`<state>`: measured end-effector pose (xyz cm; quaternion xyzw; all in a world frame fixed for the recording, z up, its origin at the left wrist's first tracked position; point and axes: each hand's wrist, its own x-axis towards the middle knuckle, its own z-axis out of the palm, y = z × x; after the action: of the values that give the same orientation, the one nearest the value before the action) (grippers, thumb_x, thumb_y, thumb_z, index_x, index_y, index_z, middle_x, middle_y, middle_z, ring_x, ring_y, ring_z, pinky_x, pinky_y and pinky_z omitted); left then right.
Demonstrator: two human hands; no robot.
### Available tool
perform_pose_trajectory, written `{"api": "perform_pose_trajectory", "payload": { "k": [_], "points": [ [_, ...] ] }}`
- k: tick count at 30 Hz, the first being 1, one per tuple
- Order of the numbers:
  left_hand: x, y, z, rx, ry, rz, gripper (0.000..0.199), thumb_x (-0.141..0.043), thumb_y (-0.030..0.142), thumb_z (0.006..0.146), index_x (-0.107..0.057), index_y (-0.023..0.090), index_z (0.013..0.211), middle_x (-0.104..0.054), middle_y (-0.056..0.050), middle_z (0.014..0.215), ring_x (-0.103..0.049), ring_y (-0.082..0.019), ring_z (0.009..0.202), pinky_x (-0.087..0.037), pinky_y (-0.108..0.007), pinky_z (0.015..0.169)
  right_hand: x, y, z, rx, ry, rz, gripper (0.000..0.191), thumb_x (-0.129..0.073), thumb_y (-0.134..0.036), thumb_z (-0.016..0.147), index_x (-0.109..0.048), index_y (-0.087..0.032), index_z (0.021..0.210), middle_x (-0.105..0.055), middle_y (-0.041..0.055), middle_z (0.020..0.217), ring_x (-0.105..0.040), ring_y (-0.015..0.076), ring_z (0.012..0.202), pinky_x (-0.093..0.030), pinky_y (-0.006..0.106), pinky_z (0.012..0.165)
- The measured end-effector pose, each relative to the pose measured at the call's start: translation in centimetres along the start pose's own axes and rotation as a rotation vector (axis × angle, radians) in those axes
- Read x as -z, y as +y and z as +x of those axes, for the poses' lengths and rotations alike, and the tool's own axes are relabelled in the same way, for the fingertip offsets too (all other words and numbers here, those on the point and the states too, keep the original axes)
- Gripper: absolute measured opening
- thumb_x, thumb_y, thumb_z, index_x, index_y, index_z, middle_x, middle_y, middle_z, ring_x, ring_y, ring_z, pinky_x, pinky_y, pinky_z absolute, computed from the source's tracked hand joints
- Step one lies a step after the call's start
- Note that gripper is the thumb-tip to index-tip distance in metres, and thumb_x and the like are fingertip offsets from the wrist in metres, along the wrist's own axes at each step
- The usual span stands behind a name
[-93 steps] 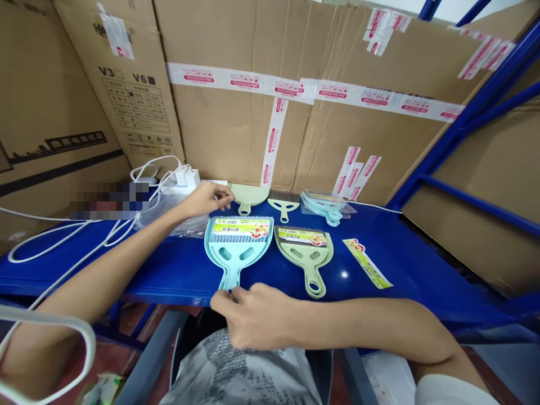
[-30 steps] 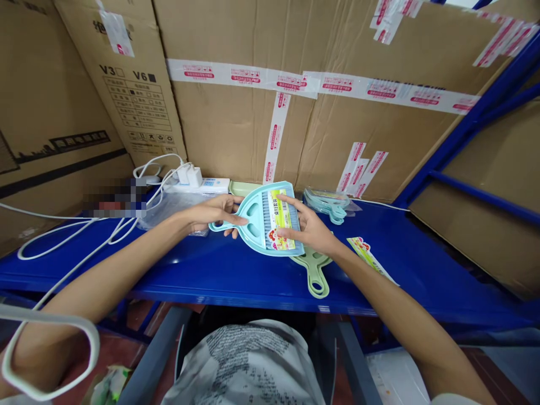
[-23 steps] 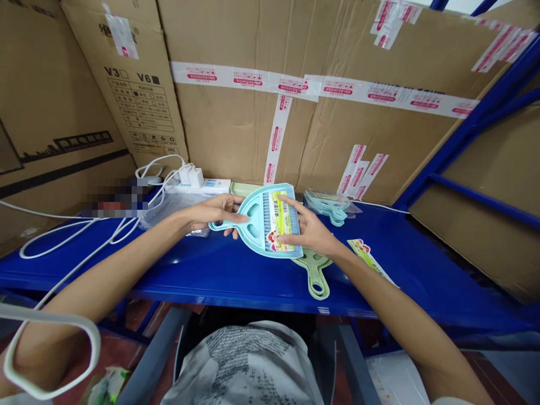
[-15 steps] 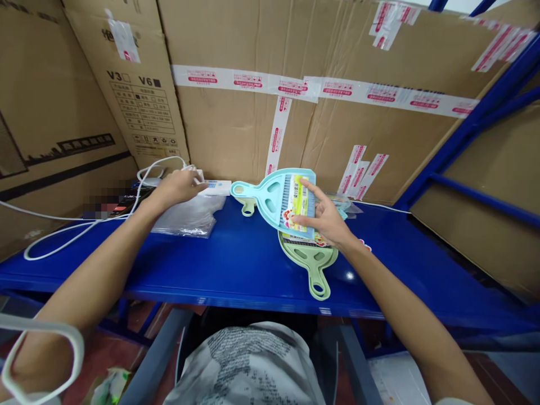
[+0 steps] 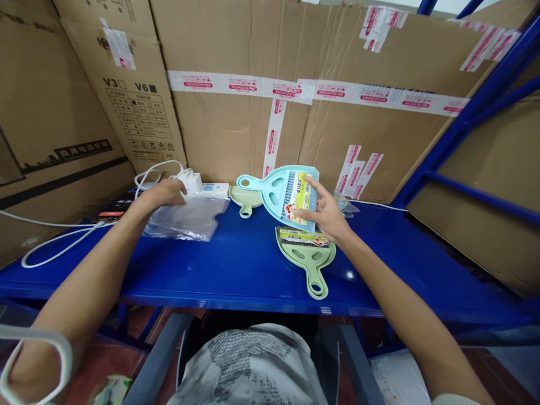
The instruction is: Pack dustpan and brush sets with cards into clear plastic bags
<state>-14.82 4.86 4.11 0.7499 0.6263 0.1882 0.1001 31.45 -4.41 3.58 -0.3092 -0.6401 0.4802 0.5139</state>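
Note:
My right hand (image 5: 329, 216) grips a light blue dustpan (image 5: 270, 191) by its wide end, thumb and fingers over the yellow-labelled brush (image 5: 298, 198) nested in it. Below it, a green dustpan and brush set (image 5: 314, 260) lies on the blue table, handle toward me. Another green dustpan (image 5: 246, 198) is partly hidden behind the blue one's handle. My left hand (image 5: 169, 193) is over the clear plastic bags (image 5: 185, 219), beside a white plug (image 5: 192, 181); its fingers are bent downward, and whether they hold anything is hidden.
Large cardboard boxes (image 5: 219, 129) stand along the back of the blue table (image 5: 236, 270). White cables (image 5: 54, 225) loop at the left near a black box (image 5: 112, 211). A white power strip (image 5: 215, 190) lies behind the bags. Blue metal bars (image 5: 476, 121) rise at the right.
My left hand has moved left and slightly down, uncovering the white plug. The blue dustpan has shifted slightly right and up, showing more of both green dustpans.

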Motion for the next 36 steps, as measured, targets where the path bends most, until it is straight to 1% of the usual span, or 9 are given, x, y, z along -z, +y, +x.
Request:
{"api": "perform_pose_trajectory", "payload": {
  "k": [3,5,11,14,19,23,28,32,36],
  "points": [
    [1.5,2.3,-1.9,-0.068,-0.146,-0.279,0.044,-0.079,0.031,0.072,-0.074,0.014,0.112,-0.079,-0.003,0.082,-0.073,-0.018,0.072,-0.056,-0.026,0.065,0.5,-0.4,0.1,0.012,0.006,-0.044,0.122,-0.100,-0.035,0.064,-0.034,-0.032,0.167,-0.060,0.0115,0.155,-0.061,0.0372,0.139,-0.060,0.056,0.112],
    [2.1,4.6,-3.4,-0.179,-0.278,-0.505,0.055,-0.081,0.039,0.077,-0.072,0.014,0.125,-0.078,-0.004,0.083,-0.070,-0.017,0.069,-0.058,-0.028,0.066,0.7,-0.6,0.2,0.016,0.004,-0.072,0.124,-0.099,-0.037,0.065,-0.031,-0.032,0.169,-0.061,0.0120,0.154,-0.061,0.0378,0.139,-0.060,0.057,0.112],
    [1.7,9.7,-6.3,-0.402,-0.381,-0.499,0.025,-0.083,0.041,0.084,-0.082,0.018,0.094,-0.078,-0.005,0.074,-0.062,-0.014,0.061,-0.052,-0.025,0.060,1.6,-1.6,0.2,-0.003,-0.060,-0.096,0.122,-0.099,-0.033,0.064,-0.035,-0.032,0.167,-0.060,0.0107,0.155,-0.065,0.0378,0.133,-0.060,0.059,0.112],
    [1.0,10.8,-6.6,-0.540,-0.390,-0.377,0.021,-0.083,0.040,0.089,-0.085,0.019,0.089,-0.080,-0.006,0.083,-0.069,-0.016,0.073,-0.054,-0.027,0.070,2.1,-2.4,-0.1,-0.035,-0.138,-0.102,0.118,-0.100,-0.029,0.064,-0.039,-0.032,0.166,-0.064,0.0096,0.151,-0.069,0.0356,0.128,-0.063,0.056,0.108],
    [0.6,11.8,-7.2,-0.728,-0.603,-0.325,0.012,-0.086,0.034,0.088,-0.083,0.023,0.084,-0.077,-0.005,0.083,-0.068,-0.019,0.083,-0.053,-0.030,0.081,2.7,-3.1,-0.5,-0.121,-0.332,-0.134,0.113,-0.100,-0.022,0.063,-0.047,-0.030,0.163,-0.071,0.0099,0.138,-0.075,0.0304,0.116,-0.068,0.046,0.097],
    [0.4,12.5,-7.7,-0.822,-0.510,-0.293,0.010,-0.091,0.036,0.083,-0.084,0.029,0.082,-0.075,-0.005,0.091,-0.065,-0.023,0.099,-0.051,-0.035,0.095,2.6,-3.1,-0.7,-0.149,-0.441,-0.208,0.109,-0.101,-0.020,0.063,-0.053,-0.032,0.160,-0.069,0.0106,0.142,-0.076,0.0279,0.111,-0.070,0.041,0.089],
    [-1.9,13.9,-7.8,-0.933,-0.301,-0.299,0.011,-0.094,0.036,0.079,-0.085,0.030,0.079,-0.063,-0.006,0.144,-0.047,-0.031,0.143,-0.033,-0.050,0.126,1.8,-3.4,-1.0,-0.153,-0.475,-0.200,0.107,-0.099,-0.017,0.064,-0.053,-0.034,0.160,-0.068,0.0091,0.146,-0.077,0.0263,0.112,-0.070,0.039,0.090],
    [-3.8,14.8,-7.9,-0.972,-0.274,-0.334,0.011,-0.094,0.034,0.079,-0.085,0.028,0.082,-0.047,-0.006,0.165,-0.028,-0.036,0.160,-0.025,-0.058,0.131,1.0,-3.3,-1.2,-0.236,-0.536,-0.144,0.110,-0.100,-0.017,0.062,-0.053,-0.034,0.160,-0.074,0.0074,0.134,-0.077,0.0273,0.112,-0.070,0.038,0.089],
    [-4.1,15.0,-8.1,-0.932,-0.229,-0.348,0.011,-0.093,0.034,0.081,-0.085,0.027,0.082,-0.038,-0.005,0.172,-0.026,-0.038,0.162,-0.024,-0.063,0.131,0.2,-2.9,-1.3,-0.339,-0.598,-0.104,0.103,-0.101,-0.018,0.061,-0.060,-0.033,0.154,-0.076,0.0057,0.131,-0.078,0.0245,0.109,-0.069,0.035,0.088]
  ]
}}
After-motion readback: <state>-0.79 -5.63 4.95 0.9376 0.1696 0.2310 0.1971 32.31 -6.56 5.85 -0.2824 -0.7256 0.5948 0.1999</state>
